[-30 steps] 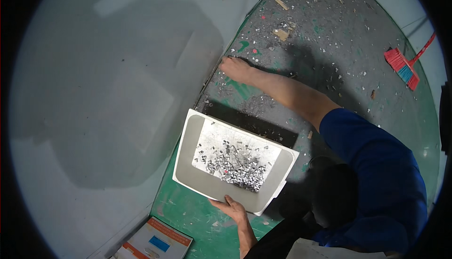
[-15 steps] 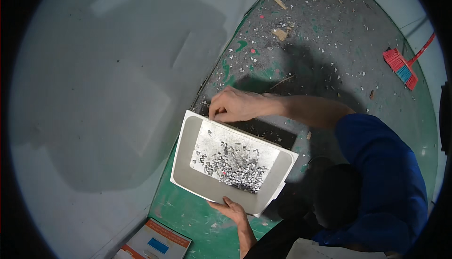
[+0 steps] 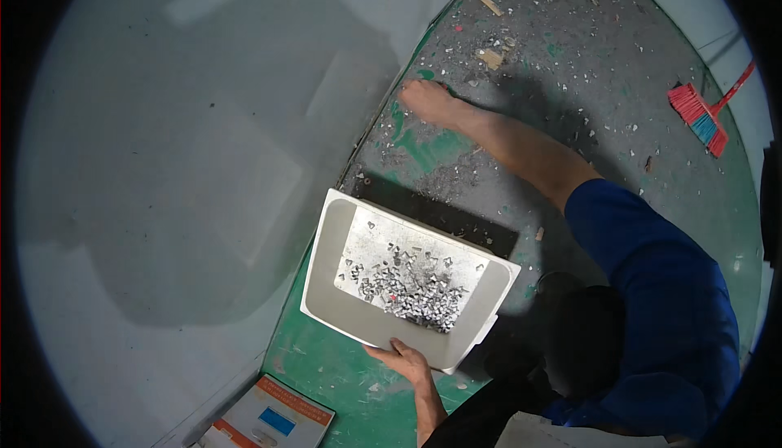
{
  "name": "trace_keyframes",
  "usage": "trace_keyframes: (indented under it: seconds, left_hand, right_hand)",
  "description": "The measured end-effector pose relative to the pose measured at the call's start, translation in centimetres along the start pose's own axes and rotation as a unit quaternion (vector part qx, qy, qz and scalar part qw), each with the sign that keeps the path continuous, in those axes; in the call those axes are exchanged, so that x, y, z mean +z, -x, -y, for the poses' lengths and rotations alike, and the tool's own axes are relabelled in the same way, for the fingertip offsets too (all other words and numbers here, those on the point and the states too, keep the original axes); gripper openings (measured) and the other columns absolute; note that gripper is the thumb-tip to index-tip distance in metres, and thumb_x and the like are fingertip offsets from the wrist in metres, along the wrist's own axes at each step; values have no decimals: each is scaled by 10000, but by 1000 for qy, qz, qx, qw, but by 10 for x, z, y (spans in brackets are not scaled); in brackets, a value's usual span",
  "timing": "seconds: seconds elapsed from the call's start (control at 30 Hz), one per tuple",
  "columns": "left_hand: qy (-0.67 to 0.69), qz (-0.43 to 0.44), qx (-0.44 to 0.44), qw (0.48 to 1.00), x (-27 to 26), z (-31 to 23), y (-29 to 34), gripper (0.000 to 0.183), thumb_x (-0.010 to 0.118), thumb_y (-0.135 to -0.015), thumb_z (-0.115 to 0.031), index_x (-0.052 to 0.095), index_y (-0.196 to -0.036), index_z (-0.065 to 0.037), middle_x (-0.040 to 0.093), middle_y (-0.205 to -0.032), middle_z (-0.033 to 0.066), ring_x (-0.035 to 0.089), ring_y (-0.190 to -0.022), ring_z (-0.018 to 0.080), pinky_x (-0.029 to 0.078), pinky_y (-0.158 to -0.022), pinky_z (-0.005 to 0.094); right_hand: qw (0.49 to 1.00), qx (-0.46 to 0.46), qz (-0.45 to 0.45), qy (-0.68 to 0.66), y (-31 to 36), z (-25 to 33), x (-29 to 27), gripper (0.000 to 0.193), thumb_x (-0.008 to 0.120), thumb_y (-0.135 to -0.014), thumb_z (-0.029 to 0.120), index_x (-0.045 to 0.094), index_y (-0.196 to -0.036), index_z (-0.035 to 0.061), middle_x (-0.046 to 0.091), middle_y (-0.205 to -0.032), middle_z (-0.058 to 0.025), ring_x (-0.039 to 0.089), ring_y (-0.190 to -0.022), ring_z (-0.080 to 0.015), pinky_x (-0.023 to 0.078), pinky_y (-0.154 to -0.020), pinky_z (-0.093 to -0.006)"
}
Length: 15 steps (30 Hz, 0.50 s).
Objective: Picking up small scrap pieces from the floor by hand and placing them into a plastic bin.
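Observation:
A white plastic bin (image 3: 324, 278) stands tilted over the floor beside the wall, with many small silvery metal pieces (image 3: 428, 301) and a red bit in its bottom. My left hand (image 3: 405, 362) grips the bin's near wall, thumb over the rim and the other fingers out of sight beneath. Beyond the bin, my right hand (image 3: 429, 101) is down by the gritty floor close to the wall, its fingers curled together. Whatever it may be holding is hidden.
White and silvery scraps, wood chips (image 3: 490, 59) and grit lie over the grey and green floor (image 3: 529, 32). A red and blue broom (image 3: 699, 118) leans at the far right. A pale wall (image 3: 187, 163) borders the left. A grey and orange device (image 3: 281, 411) lies near the lower edge.
My right hand has left the bin's far rim and reached farther out to the floor by the wall. My left hand still holds the bin in about the same place.

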<state>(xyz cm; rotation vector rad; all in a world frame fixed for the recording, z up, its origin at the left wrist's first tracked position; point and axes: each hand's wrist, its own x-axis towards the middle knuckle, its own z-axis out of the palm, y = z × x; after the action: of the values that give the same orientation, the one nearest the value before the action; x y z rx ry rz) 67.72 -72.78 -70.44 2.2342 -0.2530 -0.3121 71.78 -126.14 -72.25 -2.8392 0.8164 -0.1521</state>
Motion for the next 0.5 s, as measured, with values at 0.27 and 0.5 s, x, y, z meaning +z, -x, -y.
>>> trace_keyframes:
  seconds: [0.27,0.5]
  left_hand:
    - [3,-13,1,1000,-1,8,0,675,395,-897,33,76,-1491,75,231,-1468,281,316,-1347,363,230,-1151,427]
    - [4,-5,12,1000,2,1,0,667,389,-904,7,77,-1490,77,234,-1465,290,317,-1345,360,236,-1140,416]
  right_hand:
    - [999,-12,-46,-23,-5,4,-6,188,566,-806,-17,653,-970,-48,626,-1046,-233,661,-991,-373,559,-826,-461]
    - [998,-6,-51,24,-9,-15,-1,189,575,-819,-2,652,-985,-49,628,-1047,-272,665,-1001,-374,558,-861,-442]
